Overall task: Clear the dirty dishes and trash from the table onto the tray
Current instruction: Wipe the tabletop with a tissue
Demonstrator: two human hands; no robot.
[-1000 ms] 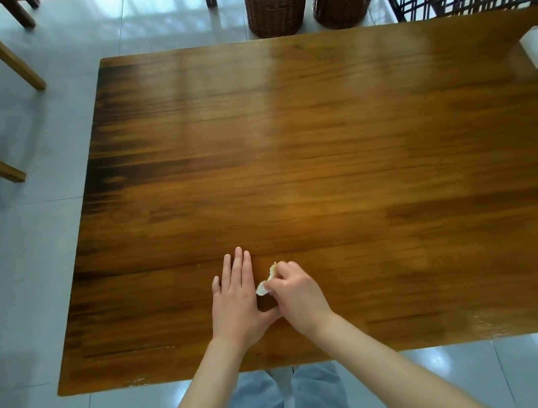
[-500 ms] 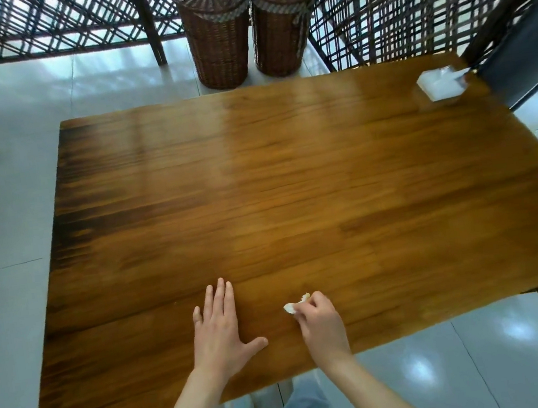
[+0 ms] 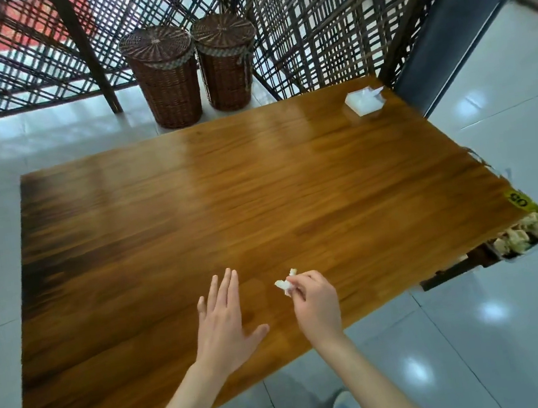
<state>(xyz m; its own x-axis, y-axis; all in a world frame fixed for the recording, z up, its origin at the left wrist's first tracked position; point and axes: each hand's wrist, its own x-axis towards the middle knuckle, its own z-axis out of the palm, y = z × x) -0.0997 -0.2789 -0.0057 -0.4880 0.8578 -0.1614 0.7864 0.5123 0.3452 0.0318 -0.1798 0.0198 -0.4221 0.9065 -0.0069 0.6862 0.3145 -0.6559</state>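
Observation:
My right hand (image 3: 316, 304) pinches a small crumpled white paper scrap (image 3: 285, 283) between thumb and fingertips, just above the near part of the wooden table (image 3: 261, 205). Flat on the wood to its left lies my left hand (image 3: 224, 324), fingers straight and together, thumb spread. A white napkin holder (image 3: 364, 102) stands at the table's far right corner. Past the table's right end, a container of crumpled trash (image 3: 524, 235) shows partly, low beside the table. No tray is in view.
Two lidded wicker baskets (image 3: 194, 72) stand on the tiled floor behind the table, in front of a dark lattice screen (image 3: 321, 23). A yellow sticker (image 3: 521, 199) marks the table's right end. My legs and shoes show below the near edge.
My view has swung right and up, revealing the table's right end and the trash container. My right hand moved away from the left with the scrap and lifted slightly; my left hand stayed flat.

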